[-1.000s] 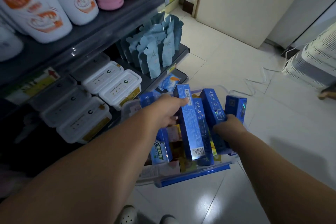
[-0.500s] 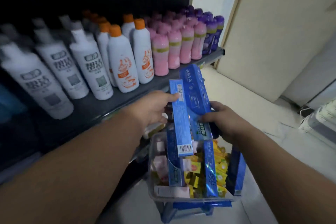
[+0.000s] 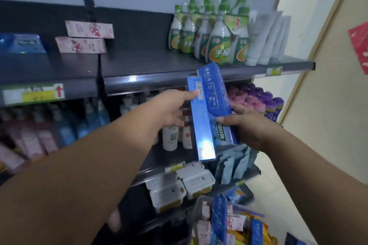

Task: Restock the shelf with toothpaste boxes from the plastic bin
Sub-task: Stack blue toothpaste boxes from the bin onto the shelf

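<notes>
Low and near on the right, the bin (image 3: 196, 211) holds at least two blue boxes (image 3: 219, 219). You have lifted your hands from it up to the top shelf (image 3: 151, 63), so you can put boxes down now. Your left hand (image 3: 169, 109) pinches one light box (image 3: 203, 129). Your right hand (image 3: 253, 127) grips one dark box (image 3: 215, 89), maybe a second under it. Far left lie two pink boxes (image 3: 89, 30) and one far box (image 3: 22, 43).

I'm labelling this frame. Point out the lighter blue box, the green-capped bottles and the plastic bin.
lighter blue box (image 3: 203, 125): head view, long front face.
green-capped bottles (image 3: 219, 51): head view, front bottle's label.
plastic bin (image 3: 194, 215): head view, clear left wall.
</notes>
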Demonstrator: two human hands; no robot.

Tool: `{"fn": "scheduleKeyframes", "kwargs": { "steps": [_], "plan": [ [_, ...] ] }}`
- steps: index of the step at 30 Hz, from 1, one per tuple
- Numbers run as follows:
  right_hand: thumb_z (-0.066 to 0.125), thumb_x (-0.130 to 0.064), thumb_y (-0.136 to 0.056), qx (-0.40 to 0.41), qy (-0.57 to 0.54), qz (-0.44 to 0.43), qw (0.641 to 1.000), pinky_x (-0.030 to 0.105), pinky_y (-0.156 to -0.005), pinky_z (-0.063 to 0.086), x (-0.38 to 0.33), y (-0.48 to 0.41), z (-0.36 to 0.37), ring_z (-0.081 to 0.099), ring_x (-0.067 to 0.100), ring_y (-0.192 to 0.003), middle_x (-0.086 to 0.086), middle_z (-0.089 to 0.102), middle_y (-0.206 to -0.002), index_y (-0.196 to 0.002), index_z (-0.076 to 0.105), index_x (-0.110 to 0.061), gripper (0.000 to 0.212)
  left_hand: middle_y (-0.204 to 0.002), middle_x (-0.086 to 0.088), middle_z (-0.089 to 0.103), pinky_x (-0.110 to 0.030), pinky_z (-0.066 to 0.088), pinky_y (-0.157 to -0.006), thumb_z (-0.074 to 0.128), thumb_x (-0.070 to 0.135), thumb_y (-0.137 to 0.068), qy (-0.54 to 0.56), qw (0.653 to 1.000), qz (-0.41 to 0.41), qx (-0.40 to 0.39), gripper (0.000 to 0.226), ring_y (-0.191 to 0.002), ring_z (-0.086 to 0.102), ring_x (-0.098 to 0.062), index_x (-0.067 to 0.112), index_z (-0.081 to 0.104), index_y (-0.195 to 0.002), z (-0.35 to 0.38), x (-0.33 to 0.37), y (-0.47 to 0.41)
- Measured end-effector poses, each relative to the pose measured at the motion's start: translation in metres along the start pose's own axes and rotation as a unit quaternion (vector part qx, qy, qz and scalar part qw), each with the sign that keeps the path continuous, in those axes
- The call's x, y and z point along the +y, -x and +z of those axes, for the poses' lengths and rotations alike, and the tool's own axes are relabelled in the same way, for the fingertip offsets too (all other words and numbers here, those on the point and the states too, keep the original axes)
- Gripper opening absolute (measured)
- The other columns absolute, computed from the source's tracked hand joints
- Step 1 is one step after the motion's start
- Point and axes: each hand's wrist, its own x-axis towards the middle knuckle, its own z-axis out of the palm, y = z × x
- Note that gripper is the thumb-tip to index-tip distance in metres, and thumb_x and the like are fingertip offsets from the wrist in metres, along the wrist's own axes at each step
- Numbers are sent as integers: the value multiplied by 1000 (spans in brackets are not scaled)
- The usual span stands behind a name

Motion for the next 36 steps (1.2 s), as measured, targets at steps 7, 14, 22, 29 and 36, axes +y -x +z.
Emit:
{"fn": "scheduleKeyframes", "kwargs": {
  "steps": [7, 14, 22, 29, 36],
  "plan": [
    [66, -9, -76, -58, 12, -53, 997, 43, -81, 56, -73, -12, 61, 68, 33, -100, 16, 70, -114, -121, 62, -9, 45, -80, -1, 67, -46, 52, -82, 61, 31, -91, 8, 998, 63, 21, 14, -79, 63, -22, 17, 62, -91, -59, 69, 45],
    [69, -12, -71, -115, 32, -86, 989, 46, -81, 54, -129, -48, 151, 68, 36, -99, 20, 68, -115, -122, 62, -9, 52, -75, 2, 69, -39, 54, -65, 62, 25, -90, 7, 989, 125, 79, 17, -73, 66, -18, 16, 61, -104, -148, 122, 89],
    [54, -2, -89, -179, 70, -114, 975, 34, -61, 56, -164, -95, 288, 71, 28, -79, 20, 70, -107, -121, 62, -7, 33, -92, -4, 66, -48, 55, -60, 55, 15, -94, -3, 970, 170, 173, 21, -78, 67, -26, 24, 49, -112, -272, 157, 136],
    [64, -5, -86, -167, 108, -91, 976, 31, -63, 57, -167, -145, 378, 72, 27, -83, 17, 70, -110, -119, 63, -5, 33, -99, -6, 61, -56, 55, -68, 55, 14, -91, 17, 949, 171, 263, 26, -82, 65, -29, 19, 50, -116, -383, 171, 170],
    [70, -9, -80, -163, 239, -85, 953, 45, -90, 54, -162, -181, 435, 71, 31, -89, 16, 74, -99, -109, 69, -6, 29, -107, -11, 61, -50, 55, -49, 57, 11, -89, 18, 931, 177, 320, 41, -82, 66, -31, 16, 43, -127, -457, 173, 188]
  ]
}}
